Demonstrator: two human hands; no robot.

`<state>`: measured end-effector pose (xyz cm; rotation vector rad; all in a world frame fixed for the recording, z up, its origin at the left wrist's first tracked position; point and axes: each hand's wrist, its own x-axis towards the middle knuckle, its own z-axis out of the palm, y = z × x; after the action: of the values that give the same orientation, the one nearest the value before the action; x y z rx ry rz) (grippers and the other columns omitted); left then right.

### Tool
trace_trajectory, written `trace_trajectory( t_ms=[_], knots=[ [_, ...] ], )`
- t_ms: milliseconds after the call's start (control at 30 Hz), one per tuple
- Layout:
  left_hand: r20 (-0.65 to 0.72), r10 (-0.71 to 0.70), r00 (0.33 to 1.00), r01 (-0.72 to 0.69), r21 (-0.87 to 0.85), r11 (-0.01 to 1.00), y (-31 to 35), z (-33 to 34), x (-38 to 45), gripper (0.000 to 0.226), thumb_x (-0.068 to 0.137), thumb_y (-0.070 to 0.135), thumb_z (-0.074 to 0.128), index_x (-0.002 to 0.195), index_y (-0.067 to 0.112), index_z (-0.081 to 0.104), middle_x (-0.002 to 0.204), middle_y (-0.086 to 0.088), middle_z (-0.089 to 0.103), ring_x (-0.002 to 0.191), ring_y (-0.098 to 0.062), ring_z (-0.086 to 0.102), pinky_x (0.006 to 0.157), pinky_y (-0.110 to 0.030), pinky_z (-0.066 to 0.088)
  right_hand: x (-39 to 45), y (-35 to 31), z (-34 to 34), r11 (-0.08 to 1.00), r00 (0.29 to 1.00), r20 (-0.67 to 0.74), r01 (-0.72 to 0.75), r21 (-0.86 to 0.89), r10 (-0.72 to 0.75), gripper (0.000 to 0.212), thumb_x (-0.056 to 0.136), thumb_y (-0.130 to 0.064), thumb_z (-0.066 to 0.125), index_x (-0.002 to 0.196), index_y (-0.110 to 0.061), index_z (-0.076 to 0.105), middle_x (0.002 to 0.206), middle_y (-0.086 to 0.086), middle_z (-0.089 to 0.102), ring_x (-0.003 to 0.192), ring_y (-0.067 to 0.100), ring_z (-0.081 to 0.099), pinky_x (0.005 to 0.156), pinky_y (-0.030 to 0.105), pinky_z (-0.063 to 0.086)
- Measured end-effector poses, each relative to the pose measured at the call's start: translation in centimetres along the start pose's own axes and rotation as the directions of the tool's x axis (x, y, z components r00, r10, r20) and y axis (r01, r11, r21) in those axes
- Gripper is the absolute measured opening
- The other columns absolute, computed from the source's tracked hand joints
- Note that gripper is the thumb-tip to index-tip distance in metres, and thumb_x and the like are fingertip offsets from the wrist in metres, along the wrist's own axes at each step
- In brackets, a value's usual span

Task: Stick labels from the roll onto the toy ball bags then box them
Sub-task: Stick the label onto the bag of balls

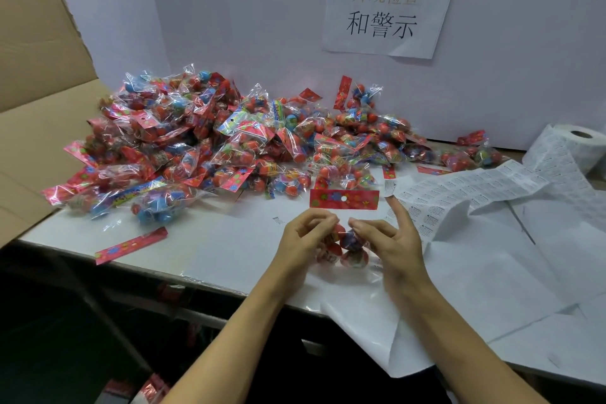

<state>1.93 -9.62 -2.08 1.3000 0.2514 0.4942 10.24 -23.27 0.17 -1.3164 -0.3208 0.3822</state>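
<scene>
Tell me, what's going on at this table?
A person holds one bag of toy balls in both hands, left hand and right hand pinching it. A label sits on the raised right forefinger, not yet stuck on. The pile of bags waits behind, the label roll lies unrolled at right, and the box stands open at left.

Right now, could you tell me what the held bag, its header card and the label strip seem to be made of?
Bag: clear glossy plastic film, apparently; it glints and the balls show through.
Header card: likely glossy printed card or foil; flat, red, punched hole.
Label strip: matte white paper, probably; it creases and folds.
</scene>
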Motion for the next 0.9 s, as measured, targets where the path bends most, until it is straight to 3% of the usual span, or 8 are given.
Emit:
trace_trajectory(
  t_ms=[167, 267, 400, 467, 533, 633, 800, 900],
  knots=[
    [0.102, -0.040, 0.994, 0.035, 0.054, 0.998, -0.2, -0.3, 0.0, 0.051, 0.075, 0.037, 0.087, 0.120, 0.027, 0.065, 0.107, -0.010, 0.076, 0.099, -0.030, 0.074, 0.083, -0.039, 0.062, 0.5, -0.8, 0.1, 1.000, 0.997, -0.075, 0.012, 0.011, -0.011, 0.091, 0.081, -0.010, 0.081, 0.155, -0.020, 0.030, 0.094, 0.004, 0.079, 0.096, 0.023, 0.074, 0.093, 0.040, 0.056],
    [0.152, -0.012, 0.988, -0.003, 0.101, 0.995, -0.2, -0.3, -0.1, 0.053, 0.075, 0.019, 0.089, 0.122, 0.018, 0.064, 0.108, -0.010, 0.077, 0.101, -0.027, 0.074, 0.083, -0.034, 0.060, 0.5, -1.6, -0.1, 0.999, 0.997, -0.076, 0.011, 0.037, -0.008, 0.086, 0.083, -0.016, 0.080, 0.152, -0.024, 0.029, 0.103, 0.006, 0.078, 0.098, 0.019, 0.075, 0.087, 0.034, 0.055],
    [0.075, 0.004, 0.997, -0.006, 0.028, 1.000, -0.1, -0.2, -0.1, 0.049, 0.071, 0.022, 0.087, 0.116, 0.013, 0.069, 0.104, -0.012, 0.076, 0.095, -0.027, 0.074, 0.076, -0.035, 0.059, 0.4, -2.3, -0.8, 0.995, 0.990, -0.129, 0.059, 0.087, -0.047, 0.042, 0.095, -0.017, 0.068, 0.132, -0.018, 0.048, 0.112, 0.009, 0.074, 0.102, 0.021, 0.074, 0.080, 0.033, 0.056],
    [0.060, -0.010, 0.998, 0.010, -0.002, 1.000, -0.2, -0.1, -0.1, 0.044, 0.076, 0.018, 0.084, 0.117, 0.012, 0.069, 0.104, -0.012, 0.077, 0.095, -0.029, 0.075, 0.074, -0.035, 0.061, 0.2, -2.4, -1.5, 0.993, 0.984, -0.140, 0.113, 0.027, -0.108, 0.014, 0.098, -0.015, 0.063, 0.112, -0.015, 0.060, 0.105, 0.006, 0.074, 0.102, 0.023, 0.073, 0.074, 0.028, 0.058],
    [0.049, -0.024, 0.999, 0.026, -0.042, 0.999, -0.2, -0.1, 0.0, 0.041, 0.079, 0.015, 0.082, 0.118, 0.013, 0.069, 0.107, -0.012, 0.077, 0.098, -0.034, 0.076, 0.076, -0.039, 0.062, -0.1, -2.4, -2.4, 0.982, 0.981, -0.077, 0.170, -0.084, -0.176, 0.003, 0.097, -0.013, 0.064, 0.097, -0.015, 0.066, 0.092, 0.003, 0.075, 0.095, 0.022, 0.073, 0.068, 0.023, 0.057],
    [0.037, -0.032, 0.999, 0.034, -0.080, 0.996, -0.2, -0.1, 0.0, 0.038, 0.084, 0.011, 0.081, 0.119, 0.015, 0.068, 0.113, -0.014, 0.075, 0.100, -0.036, 0.075, 0.073, -0.041, 0.063, -0.8, -2.5, -3.6, 0.933, 0.966, 0.098, 0.255, -0.255, -0.238, 0.010, 0.093, -0.006, 0.068, 0.091, -0.015, 0.072, 0.084, 0.007, 0.075, 0.077, 0.018, 0.072, 0.066, 0.023, 0.056],
    [0.060, -0.069, 0.996, 0.076, -0.123, 0.990, 0.1, 0.1, 0.0, 0.042, 0.085, 0.020, 0.077, 0.124, 0.014, 0.064, 0.120, -0.016, 0.073, 0.103, -0.035, 0.074, 0.078, -0.036, 0.062, -1.2, -2.6, -4.2, 0.872, 0.957, 0.235, 0.257, -0.417, -0.170, 0.010, 0.089, -0.005, 0.073, 0.087, -0.014, 0.076, 0.074, 0.008, 0.072, 0.062, 0.017, 0.066, 0.066, 0.027, 0.055],
    [0.080, -0.068, 0.994, 0.078, -0.134, 0.988, 0.1, 0.1, 0.0, 0.046, 0.082, 0.015, 0.074, 0.126, 0.011, 0.062, 0.117, -0.019, 0.074, 0.105, -0.035, 0.074, 0.082, -0.035, 0.061, -1.3, -2.8, -3.9, 0.815, 0.953, 0.267, 0.264, -0.516, -0.140, 0.011, 0.093, -0.016, 0.071, 0.083, -0.018, 0.074, 0.071, -0.001, 0.069, 0.061, 0.009, 0.060, 0.062, 0.022, 0.049]
  ],
)
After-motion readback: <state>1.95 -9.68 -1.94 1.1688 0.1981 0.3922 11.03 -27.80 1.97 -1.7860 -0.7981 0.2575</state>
